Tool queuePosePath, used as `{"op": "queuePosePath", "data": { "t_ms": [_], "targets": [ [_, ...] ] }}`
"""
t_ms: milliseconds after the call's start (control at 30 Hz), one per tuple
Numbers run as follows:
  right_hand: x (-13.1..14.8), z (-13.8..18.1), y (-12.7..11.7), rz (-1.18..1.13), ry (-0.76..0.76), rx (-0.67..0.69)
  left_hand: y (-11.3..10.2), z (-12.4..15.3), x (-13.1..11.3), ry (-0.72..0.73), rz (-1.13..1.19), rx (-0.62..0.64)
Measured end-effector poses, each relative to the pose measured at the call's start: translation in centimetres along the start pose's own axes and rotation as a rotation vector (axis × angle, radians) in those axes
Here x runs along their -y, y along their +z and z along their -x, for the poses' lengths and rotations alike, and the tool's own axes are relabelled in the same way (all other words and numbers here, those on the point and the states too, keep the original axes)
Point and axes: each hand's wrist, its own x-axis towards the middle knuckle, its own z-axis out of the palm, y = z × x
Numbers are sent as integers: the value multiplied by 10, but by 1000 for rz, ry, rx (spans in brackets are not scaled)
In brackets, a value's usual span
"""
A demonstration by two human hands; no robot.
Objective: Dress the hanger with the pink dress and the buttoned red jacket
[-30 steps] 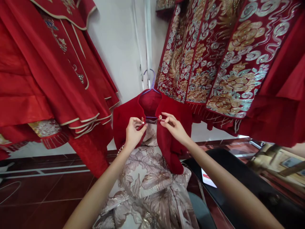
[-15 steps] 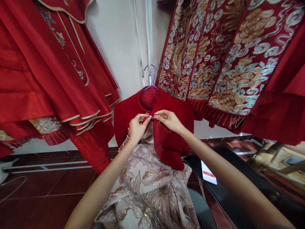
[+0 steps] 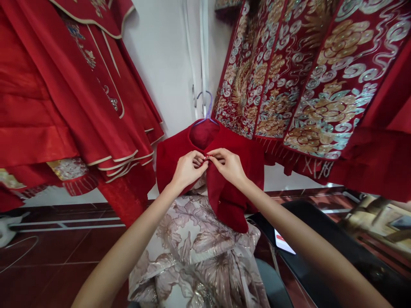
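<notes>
A short dark red velvet jacket (image 3: 227,196) hangs on a purple hanger (image 3: 207,105) against the white wall, over a pale floral dress (image 3: 199,244). My left hand (image 3: 186,171) pinches the left side of the jacket's collar. My right hand (image 3: 229,164) pinches the right side. The fingertips of both hands meet at the small beaded clasp (image 3: 206,158) at the neck, pressing the two collar edges together.
Red embroidered garments (image 3: 64,94) hang at the left. Heavy red panels with gold and silver cloud embroidery (image 3: 305,85) hang at the right. Below lie a dark red tiled floor (image 3: 54,256), a black surface (image 3: 321,239) with a phone (image 3: 284,243), and white cords (image 3: 202,55) on the wall.
The collar was open with my hands apart on either side. Both hands have come together and drawn the two collar edges closed at the clasp.
</notes>
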Motion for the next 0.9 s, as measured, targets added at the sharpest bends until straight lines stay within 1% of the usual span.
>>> {"op": "queuePosePath", "data": {
  "t_ms": [167,333,467,533,600,667,733,767,833,900],
  "targets": [
    [1,-1,0,-58,45,-3,-2,-7,-3,81,-171,30],
    [0,-4,-1,-114,64,4,-4,-9,-2,130,-231,72],
    [-6,-6,-2,-163,71,1,-6,-12,-3,150,-288,93],
    [-10,-7,-1,-196,90,-3,-7,-14,-5,176,-354,92],
    [-14,-8,1,-213,103,11,-5,-15,-8,205,-431,113],
    [-17,-8,6,-208,104,22,-1,-14,-10,206,-458,121],
    [-18,-3,12,-209,111,-2,7,-9,-9,152,-383,73],
    [-19,2,15,-221,121,-21,13,-4,-6,105,-301,34],
    [-19,16,19,-242,145,-39,25,6,2,-17,-50,-54],
    [-19,36,19,-209,169,-37,39,20,13,-158,258,-131]
  ]
}}
